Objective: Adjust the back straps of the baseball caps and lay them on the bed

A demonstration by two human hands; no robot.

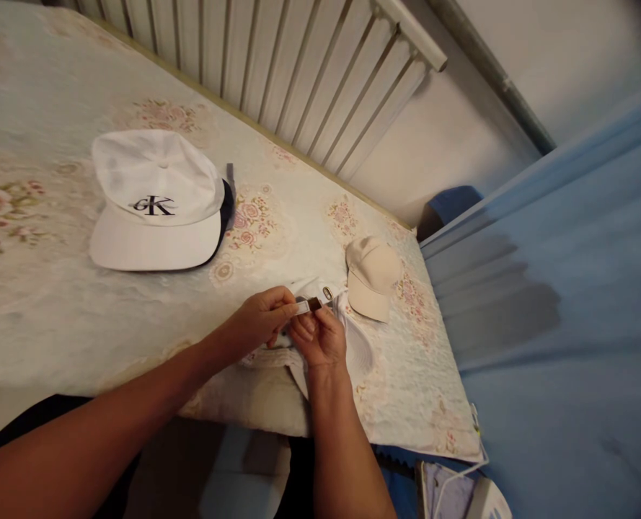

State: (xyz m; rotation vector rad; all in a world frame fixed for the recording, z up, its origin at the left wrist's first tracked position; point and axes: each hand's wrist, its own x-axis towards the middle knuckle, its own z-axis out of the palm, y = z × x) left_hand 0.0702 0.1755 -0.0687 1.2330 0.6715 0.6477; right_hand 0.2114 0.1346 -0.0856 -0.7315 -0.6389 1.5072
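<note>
White cap: lying on the floral bed cover (277,407) near its front edge, partly hidden by two hands, its brim (360,349) to the right.
Small strip: white and brown (314,304), held above the white cap, beside a metal buckle (327,293).
Left hand: (269,311) closed, thumb and fingers pinching the strip's white end.
Right hand: (320,339) half curled over the white cap, fingertips at the brown end; I can't tell whether they grip it.
Beige cap: (374,277) just beyond the white cap, to its right.
CK cap: (158,194) well left of the white cap, farther back.
Blue curtain: (569,310) far right of the white cap.
</note>
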